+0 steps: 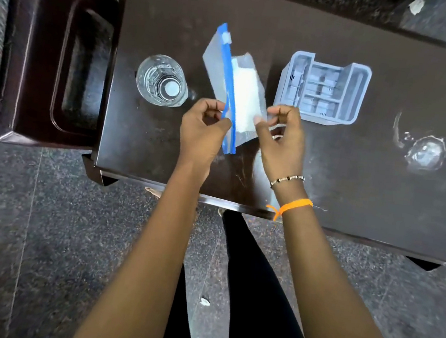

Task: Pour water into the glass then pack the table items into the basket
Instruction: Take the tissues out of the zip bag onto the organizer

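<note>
A clear zip bag (236, 87) with a blue slider strip and something white inside is held up over the dark table (353, 183). My left hand (202, 130) pinches its blue zip edge near the lower end. My right hand (281, 136) pinches the bag's opposite side. A clear drinking glass (161, 79) stands on the table to the left of the bag; I cannot tell how much water it holds. A grey plastic basket (323, 91) with compartments sits to the right of the bag.
A small puddle of spilled water (423, 152) lies at the table's right. A dark wooden chair or stool (61, 67) stands left of the table. The speckled stone floor and my dark trouser legs (245, 282) are below the near edge.
</note>
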